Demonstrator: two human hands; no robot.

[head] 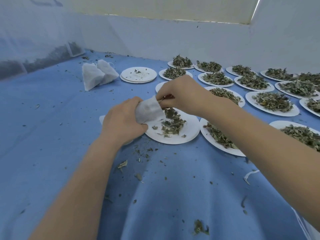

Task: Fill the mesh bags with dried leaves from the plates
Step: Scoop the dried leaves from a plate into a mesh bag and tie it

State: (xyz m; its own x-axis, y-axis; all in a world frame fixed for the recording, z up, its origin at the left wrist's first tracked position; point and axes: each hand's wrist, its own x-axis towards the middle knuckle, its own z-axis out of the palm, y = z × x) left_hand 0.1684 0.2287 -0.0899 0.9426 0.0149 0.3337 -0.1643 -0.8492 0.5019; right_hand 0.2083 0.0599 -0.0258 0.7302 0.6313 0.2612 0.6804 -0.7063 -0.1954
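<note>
A: Up close, loose crumbs of leaf [200, 228] scattered over the blue cloth [173, 196]. Both bare forearms reaching forward, converging over one plate.

B: Left hand [123, 122] knuckles up, fingers curled tight round the body of a white mesh bag [149, 111], gripping it just above the plate's left edge.

A: Right hand [181, 94] coming in from the right, wrist bent down, fingertips pinched at the bag's mouth. Something thin between them, leaf or drawstring; cannot tell which.

B: Beneath, white paper plate [188, 134], a thin remainder of dried leaves [171, 125] spread on it, bag tilted open toward that pile.

A: Just beside on the right, a fuller plate [207, 141], partly under the right forearm.

B: Further back, rows of heaped plates [271, 103] running off to the right.

A: Far left of those, a stack of emptied plates [138, 75], and near it two filled bags [98, 75] leaning together.

B: Any print, brand, label? None legible anywhere.
</note>
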